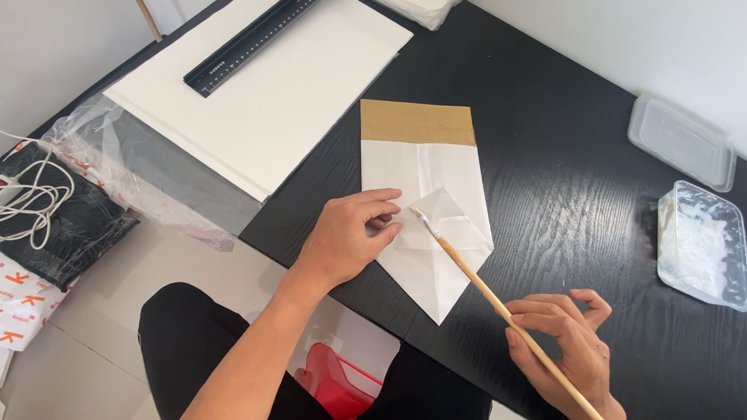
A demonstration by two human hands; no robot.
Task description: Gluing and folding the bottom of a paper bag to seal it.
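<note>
A view looking down at a person's 2 bare hands at a black table. Nearest, the right hand has its fingers closed around the lower part of a long wooden brush, held at a slant. The brush runs up and left from that grip, and its bristle tip touches a folded white flap of a flat paper bag. The left hand lies just left of the bristle tip, fingers curled and pressing the same flap down; it grasps nothing. The bag lies flat between and beyond the 2 hands, its pointed end toward the person and a brown band across its far end.

Right of the brush grip sits 1 clear plastic tray holding a whitish paste. Beyond it lies a clear plastic lid, apart from the tray. Further left, beyond the left hand, a large white sheet carries a black ruler.
</note>
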